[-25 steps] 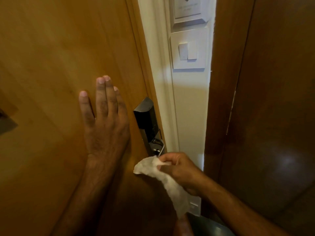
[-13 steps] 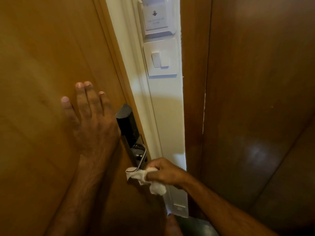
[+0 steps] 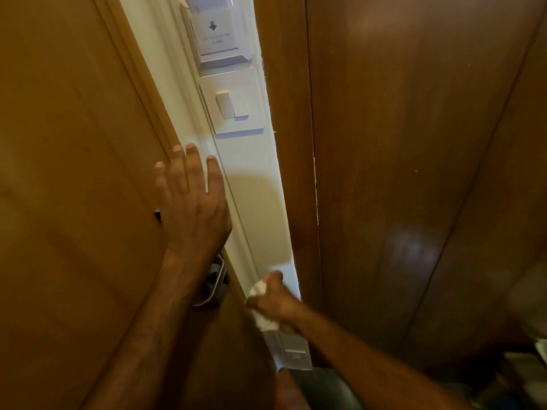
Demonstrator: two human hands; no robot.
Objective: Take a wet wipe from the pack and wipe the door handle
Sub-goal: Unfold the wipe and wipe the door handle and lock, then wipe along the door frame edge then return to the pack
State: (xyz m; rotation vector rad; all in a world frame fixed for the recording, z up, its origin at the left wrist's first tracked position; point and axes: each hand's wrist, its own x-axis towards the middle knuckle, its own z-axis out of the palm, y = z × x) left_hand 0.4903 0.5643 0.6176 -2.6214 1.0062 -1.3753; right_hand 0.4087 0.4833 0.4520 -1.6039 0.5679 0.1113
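My left hand (image 3: 191, 202) is spread flat with fingers apart over the light wooden door (image 3: 65, 173), covering the dark lock plate. Below its wrist the silver door handle (image 3: 214, 287) pokes out, partly hidden by my forearm. My right hand (image 3: 273, 297) is closed around a crumpled white wet wipe (image 3: 257, 291), held at the door's edge just right of the handle and apart from it. A bit of the wipe also hangs below the fist. No wipe pack is in view.
A white wall strip carries a light switch (image 3: 232, 109) and a key-card holder (image 3: 217, 31) above it. A dark wooden panel (image 3: 414, 173) fills the right side. A white plate (image 3: 294, 355) sits low on the wall.
My right hand with the wipe has drawn away from the handle to the door's edge. My left hand has shifted right and now covers the lock plate. The view has swung left.
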